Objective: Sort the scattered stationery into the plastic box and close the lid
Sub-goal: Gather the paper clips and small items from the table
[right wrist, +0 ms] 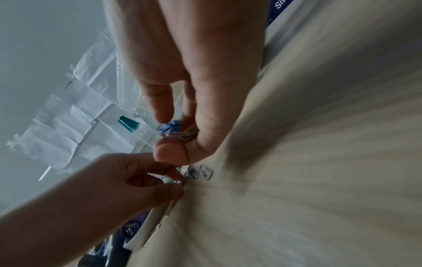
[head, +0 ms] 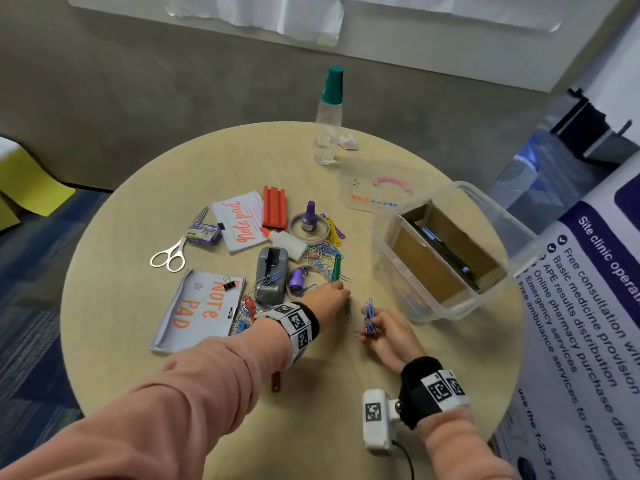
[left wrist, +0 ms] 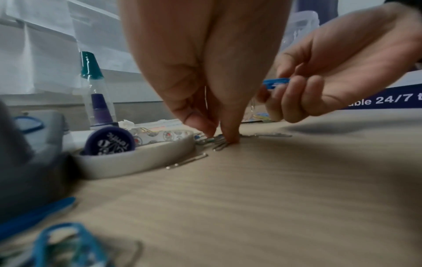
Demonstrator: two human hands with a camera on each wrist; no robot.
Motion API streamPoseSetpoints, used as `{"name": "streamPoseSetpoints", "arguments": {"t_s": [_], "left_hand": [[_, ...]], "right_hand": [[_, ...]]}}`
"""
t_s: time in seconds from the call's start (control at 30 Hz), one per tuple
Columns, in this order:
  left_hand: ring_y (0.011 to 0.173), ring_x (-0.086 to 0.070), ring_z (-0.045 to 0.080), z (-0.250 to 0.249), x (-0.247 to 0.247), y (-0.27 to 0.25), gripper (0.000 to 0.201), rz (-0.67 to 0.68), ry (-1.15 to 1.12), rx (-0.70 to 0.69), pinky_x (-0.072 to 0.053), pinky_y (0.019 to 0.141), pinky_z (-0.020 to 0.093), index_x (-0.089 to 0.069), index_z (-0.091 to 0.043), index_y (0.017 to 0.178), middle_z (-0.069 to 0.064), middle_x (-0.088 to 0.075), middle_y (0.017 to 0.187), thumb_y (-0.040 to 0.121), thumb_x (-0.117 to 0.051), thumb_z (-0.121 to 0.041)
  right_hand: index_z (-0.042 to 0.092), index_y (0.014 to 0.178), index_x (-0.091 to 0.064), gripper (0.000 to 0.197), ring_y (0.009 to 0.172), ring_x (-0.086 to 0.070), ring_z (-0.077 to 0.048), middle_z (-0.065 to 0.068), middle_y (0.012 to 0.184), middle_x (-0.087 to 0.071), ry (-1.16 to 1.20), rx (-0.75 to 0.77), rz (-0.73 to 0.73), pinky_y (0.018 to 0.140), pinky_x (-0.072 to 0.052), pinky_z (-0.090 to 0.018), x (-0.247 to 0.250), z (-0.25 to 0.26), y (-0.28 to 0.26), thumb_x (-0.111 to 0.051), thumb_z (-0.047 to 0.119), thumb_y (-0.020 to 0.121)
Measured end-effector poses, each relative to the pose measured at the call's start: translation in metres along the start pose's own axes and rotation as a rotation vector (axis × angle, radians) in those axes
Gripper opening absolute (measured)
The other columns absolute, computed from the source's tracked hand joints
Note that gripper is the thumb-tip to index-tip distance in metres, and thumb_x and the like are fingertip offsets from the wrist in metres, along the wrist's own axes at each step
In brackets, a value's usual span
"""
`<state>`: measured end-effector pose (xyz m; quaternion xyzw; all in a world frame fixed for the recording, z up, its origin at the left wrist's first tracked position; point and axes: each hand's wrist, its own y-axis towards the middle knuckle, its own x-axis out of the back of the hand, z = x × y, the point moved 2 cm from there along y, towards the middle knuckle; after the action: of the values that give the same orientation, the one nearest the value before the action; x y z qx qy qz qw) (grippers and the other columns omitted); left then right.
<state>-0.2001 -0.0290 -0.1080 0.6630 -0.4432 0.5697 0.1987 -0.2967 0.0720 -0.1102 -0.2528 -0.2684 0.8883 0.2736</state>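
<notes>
My right hand (head: pixel 372 325) holds a bunch of blue paper clips (head: pixel 369 315) upright between thumb and fingers, just left of the clear plastic box (head: pixel 440 251). The same blue paper clips (left wrist: pixel 275 83) show in the left wrist view. My left hand (head: pixel 332 294) reaches down to the table, and its thumb and fingertips (left wrist: pixel 230 139) pinch at a silver paper clip (left wrist: pixel 220 145) lying flat. A heap of coloured paper clips (head: pixel 322 254) lies just beyond. The box's clear lid (head: pixel 381 188) lies flat behind the box.
On the round table (head: pixel 311 393) lie scissors (head: pixel 173 252), two note pads (head: pixel 199 310), a grey tape dispenser (head: pixel 272 273), a glue bottle (head: pixel 285 240), a red block (head: pixel 274 206), a purple ink bottle (head: pixel 309 216) and a tall clear bottle (head: pixel 329 116). A poster (head: pixel 588 306) stands at right.
</notes>
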Motion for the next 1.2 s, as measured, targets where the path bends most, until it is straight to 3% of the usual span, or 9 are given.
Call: {"name": "streamPoseSetpoints", "arguments": {"t_s": [0.17, 0.3, 0.53, 0.63, 0.73, 0.87, 0.93, 1.1, 1.2], "left_hand": [[0.110, -0.054, 0.031, 0.001, 0.001, 0.000, 0.025, 0.011, 0.074, -0.003, -0.043, 0.087, 0.038, -0.056, 0.000, 0.114, 0.016, -0.055, 0.117, 0.094, -0.042, -0.006], [0.115, -0.050, 0.034, -0.003, -0.001, -0.005, 0.028, 0.040, 0.201, -0.011, -0.041, 0.092, 0.041, -0.051, 0.003, 0.117, 0.019, -0.053, 0.122, 0.095, -0.037, -0.006], [0.117, -0.047, 0.034, -0.004, -0.001, -0.014, 0.029, 0.066, 0.208, -0.012, -0.039, 0.094, 0.040, -0.049, 0.003, 0.119, 0.021, -0.050, 0.124, 0.095, -0.034, -0.003], [0.103, -0.053, 0.030, 0.005, 0.011, -0.019, 0.022, -0.067, -0.316, 0.100, -0.040, 0.085, 0.031, -0.057, 0.001, 0.104, 0.017, -0.057, 0.109, 0.094, -0.039, -0.006], [0.077, -0.050, 0.022, 0.019, 0.023, -0.027, 0.019, -0.124, -1.073, 0.172, -0.041, 0.068, 0.027, -0.051, -0.010, 0.080, 0.008, -0.051, 0.080, 0.096, -0.042, -0.010], [0.076, -0.065, 0.012, 0.032, 0.040, -0.044, 0.014, -0.106, -1.944, 0.179, -0.057, 0.067, 0.029, -0.052, -0.010, 0.086, 0.005, -0.057, 0.081, 0.096, -0.043, -0.012], [0.070, -0.068, 0.011, 0.035, 0.049, -0.052, 0.013, -0.066, -2.131, 0.106, -0.058, 0.067, 0.029, -0.058, -0.009, 0.090, 0.003, -0.064, 0.075, 0.091, -0.046, -0.013], [0.060, -0.060, 0.011, 0.028, 0.065, -0.061, 0.013, 0.086, -2.422, -0.089, -0.057, 0.062, 0.022, -0.065, -0.009, 0.070, 0.002, -0.056, 0.068, 0.063, -0.076, -0.010], [0.055, -0.057, 0.009, 0.027, 0.060, -0.055, 0.019, 0.056, -2.411, 0.036, -0.052, 0.054, 0.017, -0.058, -0.013, 0.058, 0.000, -0.053, 0.063, 0.076, -0.053, -0.018]], "right_hand": [[0.004, 0.079, -0.053, 0.024, 0.054, -0.037, -0.015, -0.008, 0.065, -0.042, -0.109, -0.049, 0.074, 0.051, -0.029, -0.025, 0.003, -0.004, -0.003, -0.036, 0.010, 0.094], [0.012, 0.067, -0.050, 0.040, 0.045, -0.034, -0.012, 0.000, 0.052, -0.039, -0.312, -0.034, 0.046, 0.045, -0.026, -0.023, 0.001, -0.005, -0.002, -0.040, 0.036, 0.097], [0.009, 0.067, -0.056, 0.028, 0.043, -0.026, -0.011, 0.000, 0.052, -0.035, -0.493, 0.057, 0.020, 0.041, -0.019, -0.022, -0.008, -0.005, -0.006, -0.041, 0.013, 0.090], [0.008, 0.067, -0.055, 0.029, 0.043, -0.032, -0.011, 0.000, 0.050, -0.039, -0.334, 0.026, 0.050, 0.041, -0.022, -0.023, -0.007, -0.002, -0.007, -0.040, 0.015, 0.091], [0.014, 0.057, -0.043, 0.042, 0.041, -0.033, -0.012, 0.001, 0.046, -0.037, -0.109, -0.041, 0.068, 0.042, -0.024, -0.024, -0.002, -0.002, -0.007, -0.038, 0.031, 0.096], [0.016, 0.055, -0.033, 0.039, 0.035, -0.028, -0.010, 0.003, 0.042, -0.030, 0.005, -0.055, 0.043, 0.036, -0.020, -0.020, 0.001, -0.006, -0.002, -0.040, 0.023, 0.093], [0.014, 0.058, -0.035, 0.033, 0.035, -0.028, -0.009, 0.003, 0.044, -0.032, 0.033, -0.053, 0.058, 0.036, -0.020, -0.019, 0.001, -0.009, 0.000, -0.038, 0.018, 0.090], [0.006, 0.085, -0.058, 0.027, 0.040, -0.036, -0.008, 0.000, 0.056, -0.044, 0.086, -0.059, 0.082, 0.037, -0.028, -0.018, -0.005, -0.012, 0.003, -0.031, 0.010, 0.090], [0.010, 0.078, -0.057, 0.027, 0.037, -0.037, -0.008, 0.001, 0.053, -0.044, 0.063, -0.105, 0.049, 0.035, -0.025, -0.016, -0.007, -0.011, 0.004, -0.037, 0.020, 0.093]]}}
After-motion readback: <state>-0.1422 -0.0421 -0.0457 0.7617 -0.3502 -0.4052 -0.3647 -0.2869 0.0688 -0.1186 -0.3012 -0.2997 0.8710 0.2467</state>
